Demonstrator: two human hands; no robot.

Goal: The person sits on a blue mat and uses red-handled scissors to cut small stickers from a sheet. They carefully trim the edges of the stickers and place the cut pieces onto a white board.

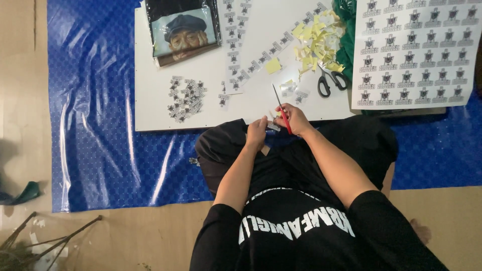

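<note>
A glossy blue plastic sheet (95,125) covers the floor, and on it lies a flat white board (211,108) serving as the worktop. At about two o'clock on the board rests a large white sheet of uncut black-and-white printed labels (414,50); at eleven o'clock sits a clear-wrapped dark package with a printed portrait (185,31). Long cut strips of labels (251,60) run across the middle, a heap of yellow paper offcuts (316,42) lies at one o'clock, and black-handled scissors (331,80) rest just beside it. A small pile of single cut labels (185,98) gathers at nine o'clock.

The step in hand looks like trimming single labels from a strip. The right hand (296,119) is closed around the red-handled scissors (281,108), blades pointing toward twelve o'clock. The left hand (257,131) pinches a short label strip (273,126) between fingertips, touching the scissors at the board's six o'clock edge, over the lap.

The next move probably calls for lining the blades up in the gap between two prints, keeping the pinching fingertips apart from the cut.
</note>
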